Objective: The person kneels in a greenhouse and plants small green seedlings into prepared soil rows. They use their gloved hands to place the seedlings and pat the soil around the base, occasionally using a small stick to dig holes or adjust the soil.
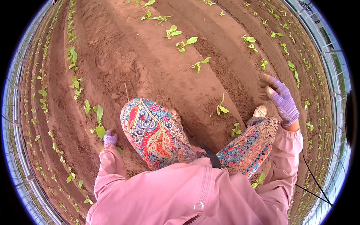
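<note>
My left hand (110, 138), in a purple knit glove with soiled fingertips, is low beside a leafy green seedling (99, 130) to the left of my bent knee. Its fingers are partly hidden, and whether they grip anything does not show. On the other side, my right hand (284, 102) wears a matching glove and hovers over the brown soil with thumb and fingers apart, holding nothing. Just beyond its fingers is a small seedling (263, 64). Between my legs, a thin seedling (222, 106) and a lower one (236, 130) stand in the raised bed (180, 76).
A thin stick (126, 92) pokes from the soil by my knee, near a clod (115, 96). My shoe (260, 110) rests in the right furrow. Seedling rows (71, 56) run along both sides. Metal greenhouse framing (327, 53) curves around the field. Black cables (313, 171) hang near my right sleeve.
</note>
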The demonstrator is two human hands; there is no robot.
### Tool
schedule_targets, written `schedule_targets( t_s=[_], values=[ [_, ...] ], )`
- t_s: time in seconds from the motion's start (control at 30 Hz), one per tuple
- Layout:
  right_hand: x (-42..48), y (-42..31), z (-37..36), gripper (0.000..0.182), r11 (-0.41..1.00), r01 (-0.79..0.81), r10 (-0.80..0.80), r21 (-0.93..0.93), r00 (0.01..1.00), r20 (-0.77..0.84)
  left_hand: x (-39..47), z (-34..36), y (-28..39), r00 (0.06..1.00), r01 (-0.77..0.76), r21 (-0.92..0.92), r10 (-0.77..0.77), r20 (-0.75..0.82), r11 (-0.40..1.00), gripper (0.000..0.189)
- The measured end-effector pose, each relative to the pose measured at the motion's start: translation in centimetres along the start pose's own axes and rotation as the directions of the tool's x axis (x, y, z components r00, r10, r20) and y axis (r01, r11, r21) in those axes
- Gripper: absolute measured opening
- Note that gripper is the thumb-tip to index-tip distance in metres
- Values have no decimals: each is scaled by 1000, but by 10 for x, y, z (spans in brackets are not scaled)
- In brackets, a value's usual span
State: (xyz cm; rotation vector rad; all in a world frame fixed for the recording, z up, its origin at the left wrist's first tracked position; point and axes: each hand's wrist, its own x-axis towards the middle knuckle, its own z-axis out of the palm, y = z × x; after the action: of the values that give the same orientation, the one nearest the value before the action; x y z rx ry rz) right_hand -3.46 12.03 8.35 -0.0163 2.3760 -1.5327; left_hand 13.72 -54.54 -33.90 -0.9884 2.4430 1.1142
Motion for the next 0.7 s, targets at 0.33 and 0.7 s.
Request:
schedule_targets(
  t_s=[0.33, 0.7],
  values=[
    [-24, -13, 30, 43, 980, 45, -44, 192, 999, -12, -84, 8, 92, 976, -219, 188, 212, 56, 957, 40],
    [88, 99, 0, 37, 982, -104, 104, 160, 995, 6, -71, 39, 89, 927, 12, 103, -50, 371, 995, 33]
  ],
)
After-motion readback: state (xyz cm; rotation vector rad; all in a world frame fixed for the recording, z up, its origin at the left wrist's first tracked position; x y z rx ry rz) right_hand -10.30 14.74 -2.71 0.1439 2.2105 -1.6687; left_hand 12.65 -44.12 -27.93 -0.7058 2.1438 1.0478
